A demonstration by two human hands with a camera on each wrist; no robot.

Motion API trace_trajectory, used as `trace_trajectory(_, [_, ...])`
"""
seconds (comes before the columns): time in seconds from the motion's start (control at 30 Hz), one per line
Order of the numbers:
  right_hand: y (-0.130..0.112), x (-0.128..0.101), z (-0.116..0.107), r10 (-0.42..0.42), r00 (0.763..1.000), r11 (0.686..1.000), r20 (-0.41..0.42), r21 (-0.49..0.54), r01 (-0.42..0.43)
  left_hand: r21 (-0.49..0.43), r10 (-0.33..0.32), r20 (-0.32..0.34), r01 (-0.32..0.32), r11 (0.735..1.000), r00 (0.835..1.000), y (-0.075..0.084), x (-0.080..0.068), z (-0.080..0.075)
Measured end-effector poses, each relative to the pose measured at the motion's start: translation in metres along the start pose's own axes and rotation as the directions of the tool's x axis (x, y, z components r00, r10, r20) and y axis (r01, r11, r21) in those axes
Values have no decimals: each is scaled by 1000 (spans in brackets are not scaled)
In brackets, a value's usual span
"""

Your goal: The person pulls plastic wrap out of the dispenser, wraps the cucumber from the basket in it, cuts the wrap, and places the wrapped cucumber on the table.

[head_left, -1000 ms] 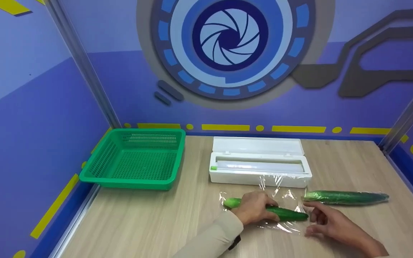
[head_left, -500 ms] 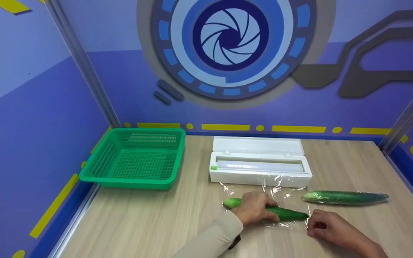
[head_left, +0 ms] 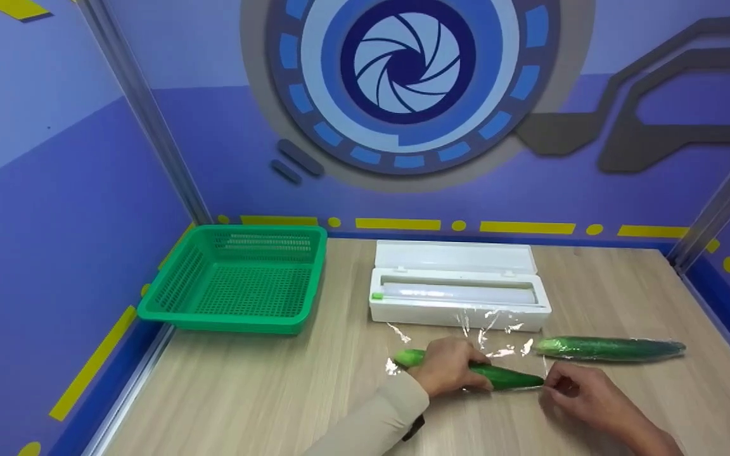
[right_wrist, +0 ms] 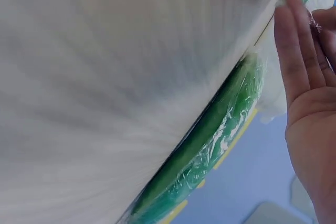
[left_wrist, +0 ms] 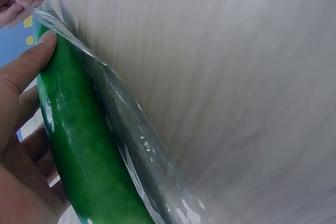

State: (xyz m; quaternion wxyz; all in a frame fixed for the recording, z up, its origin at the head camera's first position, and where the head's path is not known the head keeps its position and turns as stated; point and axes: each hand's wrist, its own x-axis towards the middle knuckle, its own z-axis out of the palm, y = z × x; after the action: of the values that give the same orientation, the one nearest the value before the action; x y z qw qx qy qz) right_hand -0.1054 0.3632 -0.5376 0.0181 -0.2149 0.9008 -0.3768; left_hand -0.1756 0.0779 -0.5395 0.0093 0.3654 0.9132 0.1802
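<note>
We see left hand (head_left: pixel 447 375) gripping cucumber (head_left: pixel 507 378) on cling film (head_left: pixel 498 350), right hand (head_left: pixel 577 392) pinching the film's edge by its tip.

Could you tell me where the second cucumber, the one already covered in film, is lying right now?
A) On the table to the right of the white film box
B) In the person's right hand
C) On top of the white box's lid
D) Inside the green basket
A: the wrapped cucumber lies on the table, to the right of and just in front of the white film box, apart from both hands.
</note>
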Motion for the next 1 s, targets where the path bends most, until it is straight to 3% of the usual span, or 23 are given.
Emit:
trace_trajectory(0.23, [6,2,1,-138,987,988,-77,-82,131,-25,-2,3,2,1000,1000,1,1,0])
trace_trajectory(0.47, [9,11,8,-299,922,939,-245,-248,239,-21,4,9,-4,1000,1000,-1,1,0])
trace_trajectory(0.57, [8,14,10,-278,918,944,-282,-257,207,-44,-16,5,16,999,1000,-1,1,0])
trace_trajectory(0.8, [4,19,10,-108,949,970,-297,-239,36,-21,-8,7,8,1000,1000,1,0,0])
trace_trajectory(1.0, [2,27,13,-62,936,966,-346,-258,-31,11,31,10,-31,999,999,0,1,0])
